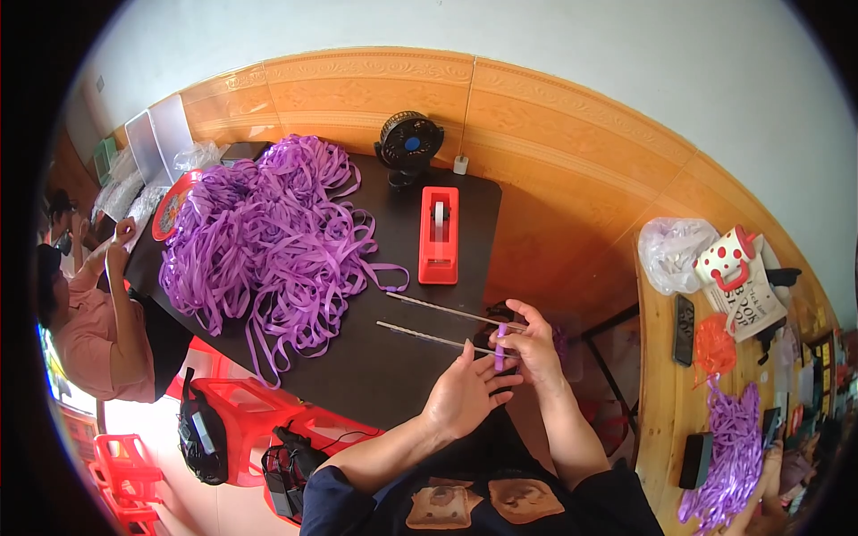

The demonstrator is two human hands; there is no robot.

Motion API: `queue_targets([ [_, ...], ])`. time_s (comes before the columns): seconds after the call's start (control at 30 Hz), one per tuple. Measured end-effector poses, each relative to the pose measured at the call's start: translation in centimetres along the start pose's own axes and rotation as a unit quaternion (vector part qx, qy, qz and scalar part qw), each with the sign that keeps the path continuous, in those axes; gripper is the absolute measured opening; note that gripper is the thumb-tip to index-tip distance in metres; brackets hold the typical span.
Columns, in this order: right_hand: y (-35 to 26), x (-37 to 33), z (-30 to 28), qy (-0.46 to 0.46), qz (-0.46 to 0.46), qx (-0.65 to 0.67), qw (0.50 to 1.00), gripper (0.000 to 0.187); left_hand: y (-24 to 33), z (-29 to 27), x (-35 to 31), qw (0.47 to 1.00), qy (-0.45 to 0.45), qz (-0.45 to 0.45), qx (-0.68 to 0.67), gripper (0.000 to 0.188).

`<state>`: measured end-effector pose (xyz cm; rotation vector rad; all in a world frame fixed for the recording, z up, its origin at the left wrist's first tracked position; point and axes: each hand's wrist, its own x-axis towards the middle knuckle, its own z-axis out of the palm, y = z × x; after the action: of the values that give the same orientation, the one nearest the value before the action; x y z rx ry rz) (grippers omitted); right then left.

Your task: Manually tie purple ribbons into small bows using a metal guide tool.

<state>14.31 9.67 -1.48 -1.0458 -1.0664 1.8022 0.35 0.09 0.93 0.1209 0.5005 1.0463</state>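
Observation:
Two thin, twisted metal rods (429, 338) lie side by side over the near right part of the dark table, their ends reaching my hands. A short purple ribbon band (500, 347) crosses the rods. My right hand (536, 348) pinches this band between thumb and fingers, its index finger raised. Just left of it, my left hand (463, 393) is palm up with its fingers apart, holding nothing, the fingertips close to the band. A big tangled heap of purple ribbon (268, 241) covers the table's left side, and one loop trails toward the rod tips.
A red tape dispenser (439, 259) and a small black fan (409, 147) stand at the far right of the table (384, 375). At left sits a person in pink (107, 335). Red chairs (246, 420) hold black bags. A wooden table (661, 420) at right bears more ribbon and a dotted mug.

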Motion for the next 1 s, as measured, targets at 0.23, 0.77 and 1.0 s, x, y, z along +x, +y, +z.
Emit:
queue_targets([
  [0.23, 1.8, 0.4, -1.2, -0.073, 0.063, 0.176, 0.980, 0.065, -0.1, 0.0, 0.0, 1.000, -0.011, 0.001, 0.001, 0.077],
  [0.77, 4.1, 2.0, -1.3, -0.186, 0.018, 0.288, 0.939, 0.063, -0.2, -0.1, 0.1, 1.000, -0.014, 0.001, -0.016, 0.079],
  [1.0, 3.7, 1.9, -2.3, -0.138, 0.045, 0.186, 0.972, 0.064, -0.2, -0.2, 0.1, 1.000, -0.013, 0.000, -0.012, 0.079],
])
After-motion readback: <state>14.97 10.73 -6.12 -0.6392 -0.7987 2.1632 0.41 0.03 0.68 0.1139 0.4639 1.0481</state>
